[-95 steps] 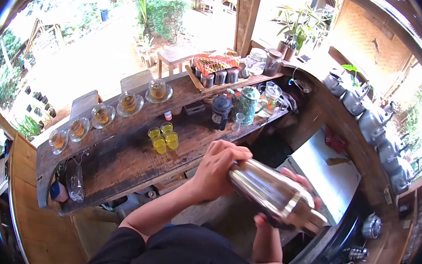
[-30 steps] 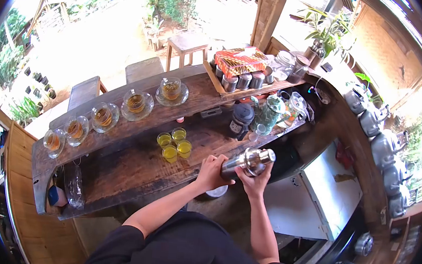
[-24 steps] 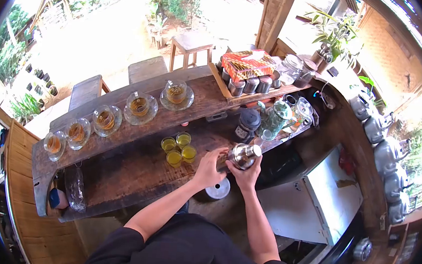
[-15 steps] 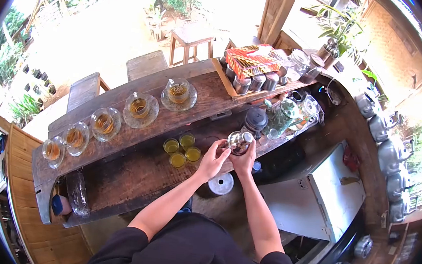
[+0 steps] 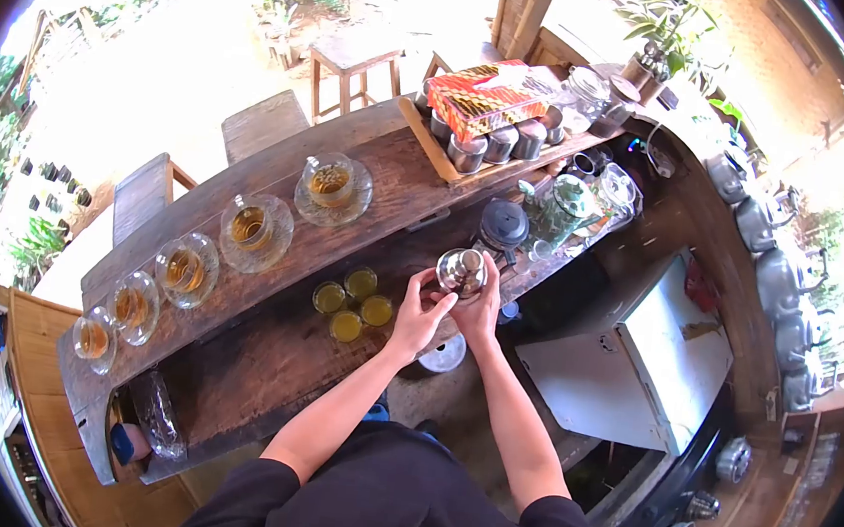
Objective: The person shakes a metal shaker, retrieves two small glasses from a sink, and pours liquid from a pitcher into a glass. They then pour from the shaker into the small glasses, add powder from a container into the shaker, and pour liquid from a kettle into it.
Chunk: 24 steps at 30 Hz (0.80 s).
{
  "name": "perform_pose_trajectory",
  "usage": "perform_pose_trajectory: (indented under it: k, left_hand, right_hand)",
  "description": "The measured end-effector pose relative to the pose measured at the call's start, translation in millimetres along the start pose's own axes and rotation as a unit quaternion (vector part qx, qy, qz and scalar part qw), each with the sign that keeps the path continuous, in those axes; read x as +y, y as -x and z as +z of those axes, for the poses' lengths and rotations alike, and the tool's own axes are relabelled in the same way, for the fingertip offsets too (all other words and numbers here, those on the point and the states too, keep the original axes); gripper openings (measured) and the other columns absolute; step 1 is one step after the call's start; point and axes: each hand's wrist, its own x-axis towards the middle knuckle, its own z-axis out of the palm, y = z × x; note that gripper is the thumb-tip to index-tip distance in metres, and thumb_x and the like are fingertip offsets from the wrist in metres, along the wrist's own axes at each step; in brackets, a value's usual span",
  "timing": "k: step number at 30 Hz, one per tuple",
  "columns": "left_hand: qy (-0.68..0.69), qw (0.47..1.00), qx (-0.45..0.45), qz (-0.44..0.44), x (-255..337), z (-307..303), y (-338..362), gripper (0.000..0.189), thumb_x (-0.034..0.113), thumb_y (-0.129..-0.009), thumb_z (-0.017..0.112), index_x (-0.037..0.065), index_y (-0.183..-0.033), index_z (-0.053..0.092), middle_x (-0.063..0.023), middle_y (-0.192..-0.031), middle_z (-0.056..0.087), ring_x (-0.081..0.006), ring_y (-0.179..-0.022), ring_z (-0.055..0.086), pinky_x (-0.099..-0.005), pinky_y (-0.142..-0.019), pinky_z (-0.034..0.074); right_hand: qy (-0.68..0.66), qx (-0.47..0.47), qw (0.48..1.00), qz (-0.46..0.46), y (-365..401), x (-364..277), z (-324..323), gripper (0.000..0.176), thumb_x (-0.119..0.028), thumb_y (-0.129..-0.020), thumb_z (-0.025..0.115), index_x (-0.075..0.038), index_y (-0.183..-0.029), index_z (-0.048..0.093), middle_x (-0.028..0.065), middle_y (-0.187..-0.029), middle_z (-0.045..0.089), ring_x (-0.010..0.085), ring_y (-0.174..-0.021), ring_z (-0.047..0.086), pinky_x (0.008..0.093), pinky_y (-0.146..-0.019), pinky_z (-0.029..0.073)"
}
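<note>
Between both hands, over the lower shelf (image 5: pixel 262 375), is a shiny metal shaker (image 5: pixel 462 271) with a domed top. My left hand (image 5: pixel 421 316) wraps its left side, the thumb across its front. On its right side, the fingers of my right hand (image 5: pixel 480 314) are curled round it. Several glasses of yellow-green liquid (image 5: pixel 346 326) stand just left of my hands. A dark-lidded pot (image 5: pixel 504 225) is just beyond the shaker, near a green patterned teapot (image 5: pixel 570 198).
Several glass cups of amber drink (image 5: pixel 247 228) on saucers line the upper counter (image 5: pixel 399 176). A red patterned box (image 5: pixel 487 99) rests over metal canisters (image 5: pixel 467 154) on a wooden tray. A white cabinet (image 5: pixel 625 352) stands right; metal kettles (image 5: pixel 777 280) line the far right.
The view has shifted, so the counter items appear further left. Both hands still hold the shaker, whose domed top now shows more upright.
</note>
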Motion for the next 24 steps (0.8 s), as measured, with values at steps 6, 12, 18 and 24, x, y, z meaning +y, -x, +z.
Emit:
perform_pose_trajectory:
  k: [6, 12, 18, 24]
  left_hand:
    - [0.036, 0.999, -0.007, 0.000, -10, -1, 35, 0.065, 0.010, -0.092, 0.077, 0.004, -0.146, 0.041, -0.0110, -0.136, 0.053, -0.0154, -0.110, 0.061, -0.0328, -0.094, 0.052]
    - [-0.095, 0.978, -0.187, -0.003, -31, -18, 109, 0.025, 0.010, -0.090, 0.077, 0.005, -0.112, 0.067, -0.0032, -0.100, 0.072, -0.0086, -0.088, 0.066, -0.0262, -0.083, 0.053]
    - [-0.233, 0.844, -0.435, -0.208, -165, -37, 145, 0.042, 0.023, -0.085, 0.085, 0.005, -0.118, 0.068, -0.0068, -0.103, 0.075, -0.0151, -0.095, 0.072, -0.0319, -0.086, 0.057]
    - [-0.381, 0.771, -0.389, -0.329, -250, -59, 146, 0.046, 0.020, -0.080, 0.088, 0.003, -0.117, 0.068, -0.0129, -0.103, 0.077, -0.0181, -0.091, 0.073, -0.0346, -0.079, 0.060]
  right_hand:
    - [-0.056, 0.053, 0.997, 0.019, 47, 14, -11, 0.116, -0.023, -0.059, 0.101, -0.003, -0.153, 0.036, 0.0188, -0.147, 0.051, 0.0322, -0.136, 0.053, 0.0460, -0.108, 0.051]
    - [0.092, 0.079, 0.981, 0.150, 204, 70, -38, 0.082, -0.032, -0.074, 0.093, -0.004, -0.141, 0.054, 0.0151, -0.124, 0.065, 0.0266, -0.112, 0.066, 0.0402, -0.095, 0.056]
    - [0.183, -0.111, 0.794, 0.569, 433, 131, -106, 0.085, -0.054, -0.071, 0.088, -0.009, -0.138, 0.062, 0.0197, -0.134, 0.067, 0.0350, -0.126, 0.063, 0.0438, -0.108, 0.050]
    - [0.133, 0.097, 0.720, 0.675, 550, 99, -148, 0.077, -0.046, -0.073, 0.090, -0.009, -0.135, 0.063, 0.0185, -0.126, 0.071, 0.0312, -0.116, 0.069, 0.0420, -0.106, 0.052]
